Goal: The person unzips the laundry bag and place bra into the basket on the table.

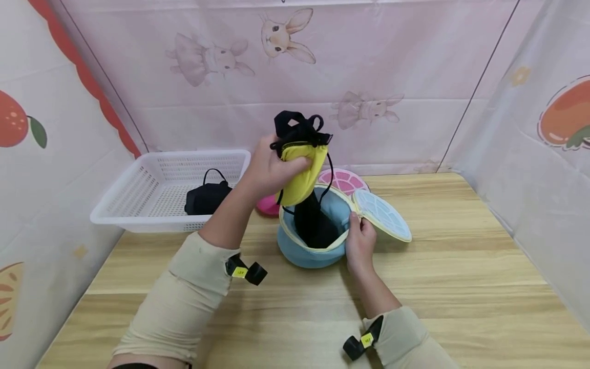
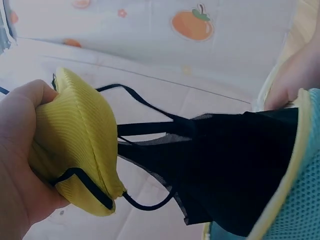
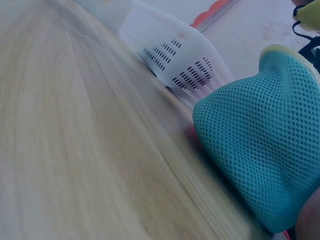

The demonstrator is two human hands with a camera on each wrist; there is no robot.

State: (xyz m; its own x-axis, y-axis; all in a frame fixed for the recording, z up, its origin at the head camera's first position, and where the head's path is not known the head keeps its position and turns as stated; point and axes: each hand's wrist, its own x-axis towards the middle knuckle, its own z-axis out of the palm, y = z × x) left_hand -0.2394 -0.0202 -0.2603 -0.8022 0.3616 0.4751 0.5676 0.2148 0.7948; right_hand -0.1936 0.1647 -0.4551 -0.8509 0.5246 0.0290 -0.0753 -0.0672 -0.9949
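Note:
My left hand (image 1: pixel 272 171) grips a yellow ribbed bra (image 1: pixel 301 177) with black trim and thin black straps, held above a round blue mesh laundry bag (image 1: pixel 311 259). Its cup and trim show close up in the left wrist view. Below it, black fabric (image 1: pixel 313 223) stretches down into the bag's mouth; whether it belongs to the yellow bra or is a separate garment, I cannot tell. With my right hand (image 1: pixel 361 241) I pinch the bag's yellow-edged rim beside the hinge of its lid (image 1: pixel 382 212), which lies folded out to the right.
At the back left stands a white perforated basket (image 1: pixel 147 220) with a black cupped garment (image 1: pixel 208 197) inside. Behind the blue bag, a pink mesh bag (image 1: pixel 343 180) partly shows. Printed cloth walls (image 1: pixel 401 138) enclose the wooden table (image 1: pixel 451 287).

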